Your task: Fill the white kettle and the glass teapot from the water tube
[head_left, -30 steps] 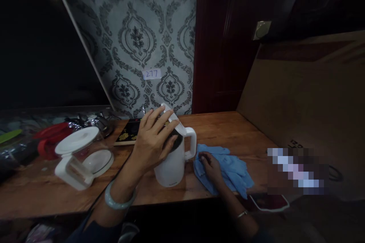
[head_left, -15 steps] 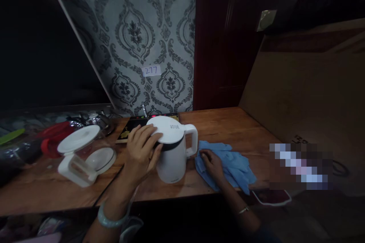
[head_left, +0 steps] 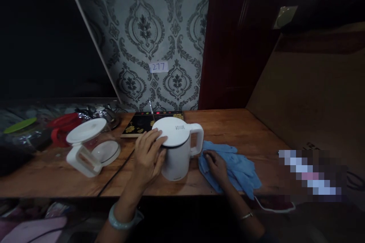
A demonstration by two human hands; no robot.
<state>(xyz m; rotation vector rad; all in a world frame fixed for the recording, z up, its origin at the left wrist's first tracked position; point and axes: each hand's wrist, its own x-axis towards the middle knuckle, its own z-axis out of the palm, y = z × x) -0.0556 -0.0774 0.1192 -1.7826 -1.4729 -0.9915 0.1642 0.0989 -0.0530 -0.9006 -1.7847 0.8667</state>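
A white electric kettle (head_left: 176, 161) stands upright on the wooden table, its handle turned to the right. Its white lid (head_left: 172, 131) sits down on the body, with only a thin dark line below the rim. My left hand (head_left: 148, 157) lies against the lid's left edge and the kettle's side, fingers stretched out. To the right of the kettle is a crumpled blue cloth (head_left: 241, 169). On its left part rests my right hand (head_left: 217, 166), the fingers curled and closed on the fabric; the fingertips are partly hidden.
A clear jug (head_left: 85, 131) with white lid and handle stands left, near red plastic ware (head_left: 65, 127) and a metal kettle (head_left: 104, 115). Behind is a black induction cooker (head_left: 139, 123). A dark cable (head_left: 116, 172) crosses the table; a large cardboard box (head_left: 319, 95) stands right.
The kettle's lid has gone down: the wide dark band under it has shrunk to a thin line. My left hand has lowered with it. The whole view has shifted slightly.
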